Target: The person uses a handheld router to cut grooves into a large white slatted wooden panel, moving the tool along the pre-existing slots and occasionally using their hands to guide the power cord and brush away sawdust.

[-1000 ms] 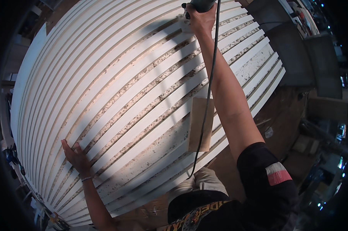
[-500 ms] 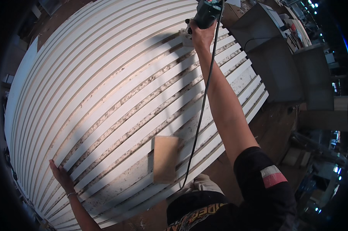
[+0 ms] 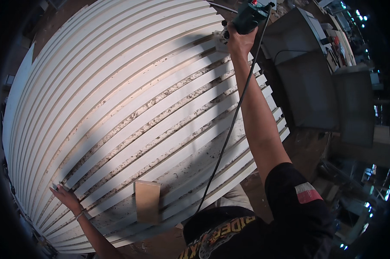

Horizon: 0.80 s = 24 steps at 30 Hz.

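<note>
A wide pale panel fills most of the view, its face cut into many long parallel strips with grooves between them. My right hand is closed around a dark green corded power tool, which looks like a hand router, at the panel's far right. A clear piece at its base sits on the strips. At the near left, my left hand lies over the strips with its fingers apart, holding nothing that I can see. Dark chips and dust fill several grooves. A brown rectangular board rests near the front edge.
The tool's black cord hangs along my right arm and across the panel to its front edge. Grey open cabinet boxes stand beyond the right side, with small tools on top. Brown floor shows past the panel.
The view has shifted, so the panel and brown board appear lower and farther left. My right hand has moved the tool rightward along the strips. My left hand's fingers have spread a little.
</note>
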### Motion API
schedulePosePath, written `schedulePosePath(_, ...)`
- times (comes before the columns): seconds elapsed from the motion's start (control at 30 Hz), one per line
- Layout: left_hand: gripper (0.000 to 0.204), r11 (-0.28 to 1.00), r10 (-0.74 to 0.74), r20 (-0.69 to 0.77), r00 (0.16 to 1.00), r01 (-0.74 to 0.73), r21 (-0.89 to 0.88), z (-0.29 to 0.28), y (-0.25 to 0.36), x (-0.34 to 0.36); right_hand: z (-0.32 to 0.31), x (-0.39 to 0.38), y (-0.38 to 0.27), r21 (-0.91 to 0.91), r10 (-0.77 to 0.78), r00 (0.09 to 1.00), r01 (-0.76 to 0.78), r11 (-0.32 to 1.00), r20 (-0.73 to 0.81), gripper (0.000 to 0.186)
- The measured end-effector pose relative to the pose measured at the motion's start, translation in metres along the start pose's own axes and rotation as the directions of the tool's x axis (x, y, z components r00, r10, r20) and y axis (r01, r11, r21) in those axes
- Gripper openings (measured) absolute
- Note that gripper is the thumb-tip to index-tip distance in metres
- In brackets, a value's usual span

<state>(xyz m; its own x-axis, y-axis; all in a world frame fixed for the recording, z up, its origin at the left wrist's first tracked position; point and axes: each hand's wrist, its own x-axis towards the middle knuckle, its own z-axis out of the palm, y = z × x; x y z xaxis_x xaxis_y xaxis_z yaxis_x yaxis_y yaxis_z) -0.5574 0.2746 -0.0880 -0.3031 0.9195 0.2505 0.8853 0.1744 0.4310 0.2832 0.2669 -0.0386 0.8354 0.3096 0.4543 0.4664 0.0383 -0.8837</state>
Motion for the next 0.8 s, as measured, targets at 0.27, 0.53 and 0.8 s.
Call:
schedulePosePath(0.27,0.064,0.929,0.319,0.231,0.919,-0.255,-0.27,-0.019,0.317,-0.107,-0.021,0.048,0.025,0.119,-0.015,0.997,0.006,0.993,0.073,0.065)
schedulePosePath(0.53,0.069,0.828,0.494,0.743,0.453,0.018,-0.561,-0.009,0.497,-0.309,-0.044,0.081,0.045,0.081,0.009,0.982,-0.024,0.996,0.186,0.061)
schedulePosePath(0.8,0.032,0.972,0.098,0.525,0.845,0.032,-0.233,0.013,0.461,-0.526,-0.068,0.142,0.076,0.22,-0.15,0.95,0.09,0.971,0.273,0.059)
